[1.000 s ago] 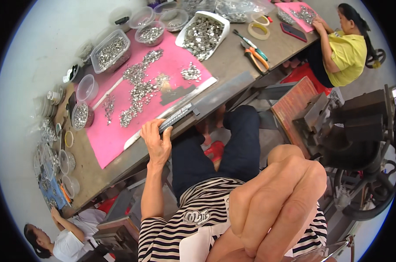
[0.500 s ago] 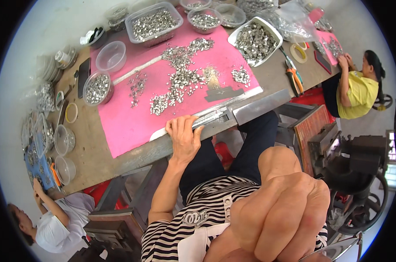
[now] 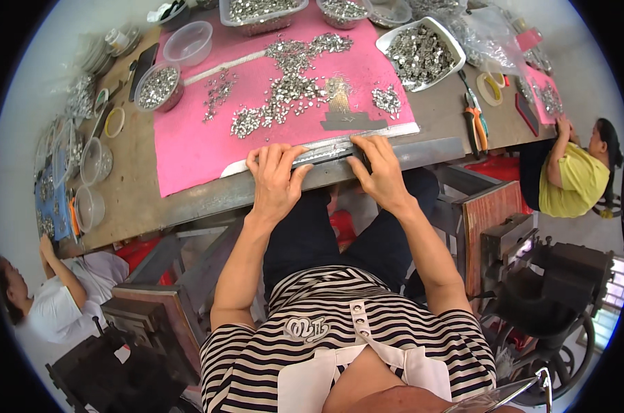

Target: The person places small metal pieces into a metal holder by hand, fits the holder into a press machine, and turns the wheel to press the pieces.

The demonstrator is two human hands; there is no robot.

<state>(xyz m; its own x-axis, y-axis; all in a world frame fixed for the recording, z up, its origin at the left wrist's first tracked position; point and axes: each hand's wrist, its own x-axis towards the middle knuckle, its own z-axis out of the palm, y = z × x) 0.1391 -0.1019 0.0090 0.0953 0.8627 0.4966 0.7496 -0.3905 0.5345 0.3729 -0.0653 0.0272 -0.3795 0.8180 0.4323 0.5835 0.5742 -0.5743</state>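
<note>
Grey metal: pinching strip (image 3: 324, 155) in left grip (image 3: 276, 175) and right grip (image 3: 384, 172), spanning between; likely handling stiff, light, slick, best holding near ends.

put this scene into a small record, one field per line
left hand: grips the metal strip
right hand: grips the metal strip, farther right
mat: pink, on the bench
on mat: scattered silvery bits
right side: white tray of silvery pieces, orange-and-black-handled pliers
others: person in yellow top, right; person in white top, lower left
</note>
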